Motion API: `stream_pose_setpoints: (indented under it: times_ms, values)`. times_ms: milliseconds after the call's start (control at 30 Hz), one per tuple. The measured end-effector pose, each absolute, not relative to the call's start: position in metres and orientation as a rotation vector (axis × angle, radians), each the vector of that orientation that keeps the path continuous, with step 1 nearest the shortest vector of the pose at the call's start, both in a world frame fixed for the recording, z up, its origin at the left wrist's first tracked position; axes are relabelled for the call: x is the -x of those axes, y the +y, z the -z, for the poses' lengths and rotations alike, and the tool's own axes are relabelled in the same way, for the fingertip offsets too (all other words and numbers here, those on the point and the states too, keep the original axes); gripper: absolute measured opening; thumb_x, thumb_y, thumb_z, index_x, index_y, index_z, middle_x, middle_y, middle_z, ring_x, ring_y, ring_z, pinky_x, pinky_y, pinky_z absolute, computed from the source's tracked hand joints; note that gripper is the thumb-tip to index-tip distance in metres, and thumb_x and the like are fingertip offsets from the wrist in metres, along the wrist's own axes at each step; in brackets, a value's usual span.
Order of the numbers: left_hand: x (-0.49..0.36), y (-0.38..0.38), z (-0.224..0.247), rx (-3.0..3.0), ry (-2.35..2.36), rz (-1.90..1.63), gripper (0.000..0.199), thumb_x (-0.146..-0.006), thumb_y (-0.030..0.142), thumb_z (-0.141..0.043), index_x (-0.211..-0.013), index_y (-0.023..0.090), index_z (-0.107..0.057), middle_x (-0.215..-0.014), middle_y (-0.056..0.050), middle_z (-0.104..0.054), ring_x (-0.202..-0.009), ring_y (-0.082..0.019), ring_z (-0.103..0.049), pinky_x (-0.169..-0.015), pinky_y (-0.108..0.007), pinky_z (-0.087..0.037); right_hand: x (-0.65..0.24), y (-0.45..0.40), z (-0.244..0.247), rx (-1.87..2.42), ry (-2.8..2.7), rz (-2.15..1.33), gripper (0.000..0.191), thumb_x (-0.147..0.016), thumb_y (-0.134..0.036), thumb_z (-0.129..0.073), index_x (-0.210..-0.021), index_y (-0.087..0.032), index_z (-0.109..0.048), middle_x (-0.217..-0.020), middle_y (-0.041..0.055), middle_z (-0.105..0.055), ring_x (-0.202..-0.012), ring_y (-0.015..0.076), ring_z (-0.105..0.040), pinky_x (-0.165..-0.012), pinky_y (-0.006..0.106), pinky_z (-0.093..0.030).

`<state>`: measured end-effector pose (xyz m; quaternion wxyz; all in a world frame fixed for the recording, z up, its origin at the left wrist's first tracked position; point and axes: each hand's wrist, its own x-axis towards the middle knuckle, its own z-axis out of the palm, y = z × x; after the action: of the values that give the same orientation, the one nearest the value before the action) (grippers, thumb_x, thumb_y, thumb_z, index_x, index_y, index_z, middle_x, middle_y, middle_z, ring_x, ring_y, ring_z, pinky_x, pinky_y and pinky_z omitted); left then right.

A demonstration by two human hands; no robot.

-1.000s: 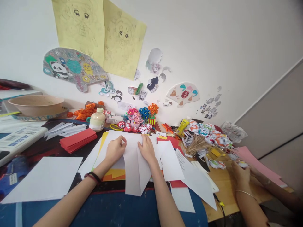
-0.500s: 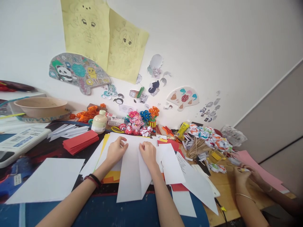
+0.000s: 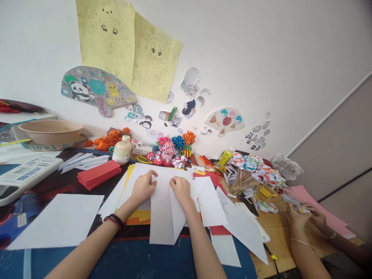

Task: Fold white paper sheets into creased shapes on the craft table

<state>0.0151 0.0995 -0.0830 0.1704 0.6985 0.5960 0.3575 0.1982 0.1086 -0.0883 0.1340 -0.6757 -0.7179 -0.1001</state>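
Note:
A white folded sheet with a lengthwise crease stands out toward me between my forearms. My left hand is at its upper left edge, with curled fingers pinching the paper. At the upper right edge my right hand is closed on the same sheet, its fingers bent. Both hands rest over a pile of white sheets, with yellow and orange paper showing below. To the left lies a flat white sheet stack. A single white sheet is right of my right hand.
Red folded papers, a glue bottle and a bowl sit at the left. Paper flowers stand at the back. Another person's hands hold a small item at the right, near wrapped sticks.
The folded sheet's left side has shifted right and the sheet looks narrower. My left hand has turned slightly. The other person's hands have moved a little.

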Motion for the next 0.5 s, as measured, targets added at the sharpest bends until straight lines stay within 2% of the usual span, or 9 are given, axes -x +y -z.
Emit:
stream_pose_setpoints:
  times_ms: [500]
  values:
    - [-0.0157, 0.0967, 0.0789, -1.99, 1.665, -1.005, 0.022, -0.073, 0.016, -0.05, -0.093, 0.023, -0.057, -0.055, 0.006, -0.047, -0.056, -0.015, -0.051, -0.056, -0.024, -0.031, -0.1952, 0.1052, 0.083, 2.006, -2.104, 0.259, 0.028, -0.092, -0.03, -0.044, -0.081, -0.02, -0.068, -0.078, 0.0054, -0.069, -0.069, 0.0164, -0.06, -0.056, 0.025, -0.027]
